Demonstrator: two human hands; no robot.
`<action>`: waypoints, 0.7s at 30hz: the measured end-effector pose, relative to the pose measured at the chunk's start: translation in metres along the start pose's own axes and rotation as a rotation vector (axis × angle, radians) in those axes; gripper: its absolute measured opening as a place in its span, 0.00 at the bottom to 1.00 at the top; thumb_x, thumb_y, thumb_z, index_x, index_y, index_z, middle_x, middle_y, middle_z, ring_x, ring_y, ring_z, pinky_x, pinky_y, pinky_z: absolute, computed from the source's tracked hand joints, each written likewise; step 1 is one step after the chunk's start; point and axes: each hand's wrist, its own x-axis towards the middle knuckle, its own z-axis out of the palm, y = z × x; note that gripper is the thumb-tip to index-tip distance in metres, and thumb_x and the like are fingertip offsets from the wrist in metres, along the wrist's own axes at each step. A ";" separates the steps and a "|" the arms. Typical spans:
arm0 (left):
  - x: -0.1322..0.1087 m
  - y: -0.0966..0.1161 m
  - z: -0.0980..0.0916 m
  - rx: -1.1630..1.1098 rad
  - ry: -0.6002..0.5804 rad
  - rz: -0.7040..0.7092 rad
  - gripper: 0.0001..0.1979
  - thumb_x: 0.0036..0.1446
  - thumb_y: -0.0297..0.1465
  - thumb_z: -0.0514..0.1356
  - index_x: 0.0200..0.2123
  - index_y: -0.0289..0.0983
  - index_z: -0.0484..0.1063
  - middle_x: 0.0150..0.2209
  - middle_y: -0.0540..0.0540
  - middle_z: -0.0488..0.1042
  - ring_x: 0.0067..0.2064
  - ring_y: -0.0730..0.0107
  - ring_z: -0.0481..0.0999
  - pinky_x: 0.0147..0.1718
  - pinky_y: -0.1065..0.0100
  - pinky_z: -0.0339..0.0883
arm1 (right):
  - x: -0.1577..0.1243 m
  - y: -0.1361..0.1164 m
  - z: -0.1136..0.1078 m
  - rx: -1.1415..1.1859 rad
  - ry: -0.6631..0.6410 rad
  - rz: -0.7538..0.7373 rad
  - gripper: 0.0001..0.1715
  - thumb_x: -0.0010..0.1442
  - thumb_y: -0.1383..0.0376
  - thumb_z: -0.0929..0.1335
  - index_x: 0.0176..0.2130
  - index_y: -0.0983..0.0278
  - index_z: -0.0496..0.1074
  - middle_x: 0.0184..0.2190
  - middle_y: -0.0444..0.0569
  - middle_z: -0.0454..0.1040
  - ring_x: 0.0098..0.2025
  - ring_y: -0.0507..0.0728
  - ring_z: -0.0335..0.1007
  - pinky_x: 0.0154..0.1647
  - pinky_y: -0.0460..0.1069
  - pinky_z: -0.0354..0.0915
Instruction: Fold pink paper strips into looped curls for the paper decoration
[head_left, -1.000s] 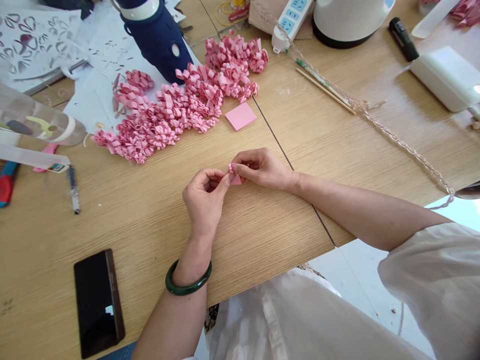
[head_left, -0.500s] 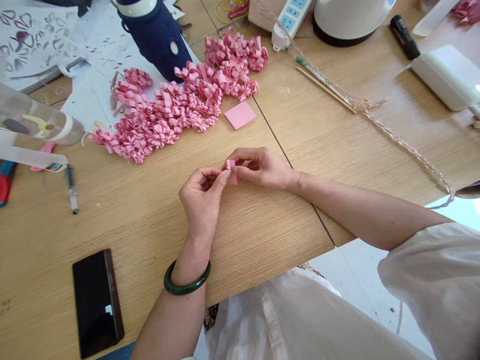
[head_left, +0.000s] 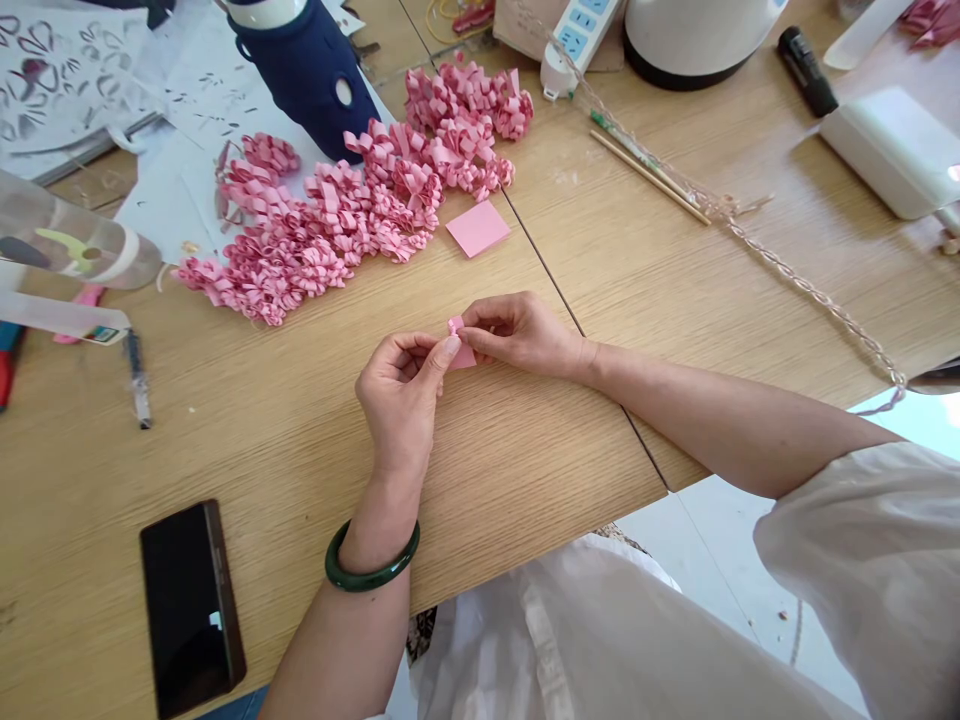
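Between my two hands is a small piece of pink paper (head_left: pixel 463 356), curled or folded at its upper end. My left hand (head_left: pixel 400 388) pinches it with thumb and forefinger from the left. From the right, my right hand (head_left: pixel 525 332) has its thumb and fingertips closed at the paper's upper edge. The fingertips hide part of the paper. Just beyond the hands a flat pink paper rectangle (head_left: pixel 478 229) lies on the wooden table (head_left: pixel 315 440). Behind it spreads a long heap of looped pink paper strips (head_left: pixel 322 225).
A dark blue bottle (head_left: pixel 311 75) stands behind the heap. At the near left lies a phone (head_left: pixel 191 605), with a pen (head_left: pixel 138 380) above it. Wooden sticks (head_left: pixel 649 178), a braided cord (head_left: pixel 817 290), a black marker (head_left: pixel 807 72) and a white box (head_left: pixel 892 150) are to the right.
The fingertips have shifted slightly on the pink paper, and its lower part now sits at a more tilted angle. Both hands keep hold of it in nearly the same place.
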 end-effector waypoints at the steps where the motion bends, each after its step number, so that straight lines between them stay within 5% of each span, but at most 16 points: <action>1: 0.000 0.001 0.000 -0.006 0.007 0.005 0.12 0.52 0.37 0.72 0.31 0.38 0.73 0.27 0.52 0.73 0.22 0.80 0.65 0.21 0.74 0.60 | 0.000 0.000 0.000 0.002 0.018 0.006 0.27 0.67 0.48 0.67 0.31 0.69 0.72 0.24 0.44 0.70 0.27 0.47 0.62 0.28 0.44 0.61; 7: -0.004 0.008 0.002 -0.024 0.161 0.126 0.08 0.62 0.37 0.64 0.39 0.39 0.77 0.30 0.51 0.76 0.21 0.79 0.67 0.20 0.72 0.65 | 0.001 0.002 0.000 0.101 0.047 0.061 0.25 0.67 0.49 0.68 0.30 0.67 0.69 0.21 0.41 0.68 0.21 0.46 0.62 0.23 0.42 0.59; 14: -0.008 0.002 0.006 0.016 0.074 0.076 0.09 0.59 0.34 0.67 0.41 0.37 0.82 0.28 0.51 0.78 0.25 0.75 0.76 0.32 0.67 0.78 | 0.001 -0.003 0.000 0.085 0.070 0.065 0.18 0.70 0.60 0.66 0.31 0.68 0.70 0.23 0.42 0.68 0.23 0.45 0.63 0.23 0.41 0.60; 21: -0.007 -0.003 0.004 0.067 0.040 0.085 0.10 0.60 0.35 0.67 0.43 0.37 0.83 0.28 0.50 0.80 0.26 0.74 0.77 0.35 0.66 0.78 | 0.000 -0.002 0.000 0.010 0.057 0.001 0.23 0.70 0.54 0.66 0.31 0.70 0.72 0.24 0.42 0.68 0.25 0.45 0.59 0.26 0.42 0.57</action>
